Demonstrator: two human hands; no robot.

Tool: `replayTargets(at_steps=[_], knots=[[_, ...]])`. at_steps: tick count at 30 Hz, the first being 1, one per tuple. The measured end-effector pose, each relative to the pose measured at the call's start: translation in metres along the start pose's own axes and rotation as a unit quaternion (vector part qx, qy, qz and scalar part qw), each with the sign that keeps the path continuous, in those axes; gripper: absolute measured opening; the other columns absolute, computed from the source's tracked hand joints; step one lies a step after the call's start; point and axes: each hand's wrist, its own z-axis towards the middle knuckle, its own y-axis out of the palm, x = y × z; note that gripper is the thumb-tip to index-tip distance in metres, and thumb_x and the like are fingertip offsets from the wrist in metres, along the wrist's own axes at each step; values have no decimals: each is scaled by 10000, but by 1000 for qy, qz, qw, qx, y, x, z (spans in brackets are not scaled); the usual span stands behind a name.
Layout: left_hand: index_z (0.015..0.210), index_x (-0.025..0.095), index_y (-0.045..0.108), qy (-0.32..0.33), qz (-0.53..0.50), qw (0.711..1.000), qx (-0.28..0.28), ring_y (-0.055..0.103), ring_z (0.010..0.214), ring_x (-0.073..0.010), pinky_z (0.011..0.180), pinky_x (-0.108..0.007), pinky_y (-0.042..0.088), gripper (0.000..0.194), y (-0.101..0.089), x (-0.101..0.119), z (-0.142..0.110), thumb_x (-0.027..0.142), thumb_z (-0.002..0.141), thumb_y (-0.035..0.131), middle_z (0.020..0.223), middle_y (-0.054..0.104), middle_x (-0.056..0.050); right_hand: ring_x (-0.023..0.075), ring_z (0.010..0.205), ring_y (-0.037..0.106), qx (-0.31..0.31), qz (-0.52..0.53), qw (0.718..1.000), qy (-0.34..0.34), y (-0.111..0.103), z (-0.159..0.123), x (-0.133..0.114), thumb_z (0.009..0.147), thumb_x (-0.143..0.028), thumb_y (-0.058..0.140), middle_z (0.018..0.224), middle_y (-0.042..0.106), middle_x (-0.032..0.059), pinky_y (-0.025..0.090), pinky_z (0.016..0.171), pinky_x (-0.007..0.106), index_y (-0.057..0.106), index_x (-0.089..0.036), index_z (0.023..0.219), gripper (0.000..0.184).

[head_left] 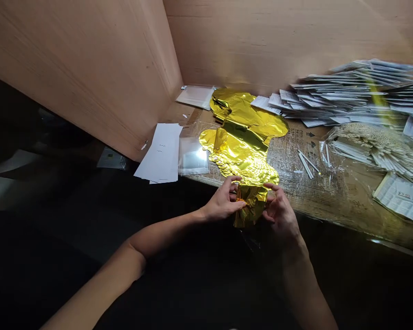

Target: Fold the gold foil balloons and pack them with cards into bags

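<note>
Item, far left: small clear packet on the dark floor below tan cardboard walling, apart from the work. Item: stack of plain white paper strips at the table's near corner, loose and unweighted, so a careless elbow could send it over the edge. Item: flat clear plastic sleeve just beside it, slippery and liable to slide. Item: long crumpled gold mylar foil balloon, lying across the table with its gathered end overhanging the edge between the hands. Its thin film may crease or split if pinched hard, and its own weight could drag the rest off the table. Item: loose thin white sticks on the printed cardboard sheet, which could roll away if knocked. Item: tall slumping pile of white printed packets, upper right, which may slide if disturbed. Item: clear bag of white sticks and folded printed leaflet, far right. Pose: the left hand, reaching in from lower left, and the right hand, rising from below, face each other a narrow span apart, fingers curled, both holding the gathered foil end just off the table edge.
</note>
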Motion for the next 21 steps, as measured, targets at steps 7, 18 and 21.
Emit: replayTargets(at_steps=[7,18,21], knots=[[1211,152,706,5,-38,997,-73,725,1080,-233,986,-352,553,422,-3,-4,0,293,837,842,1160,755,-107,213,761,720,-43,20,997,63,20,-6,4,875,-457,855,966,785,54,598,732,344,732,-267,1191,389],[905,238,847,190,308,923,-134,679,882,-202,836,-318,544,153,-31,35,-3,237,885,695,983,722,-102,261,874,709,-167,-278,946,7,9,15,-45,868,-466,818,969,794,73,577,739,328,818,-240,1077,308],[1004,304,852,159,301,934,-111,698,1060,-277,940,-385,563,204,-36,67,-36,264,859,715,1123,732,-118,247,714,679,-199,-313,929,14,15,22,-51,824,-514,844,758,752,68,550,625,306,819,-218,851,298]])
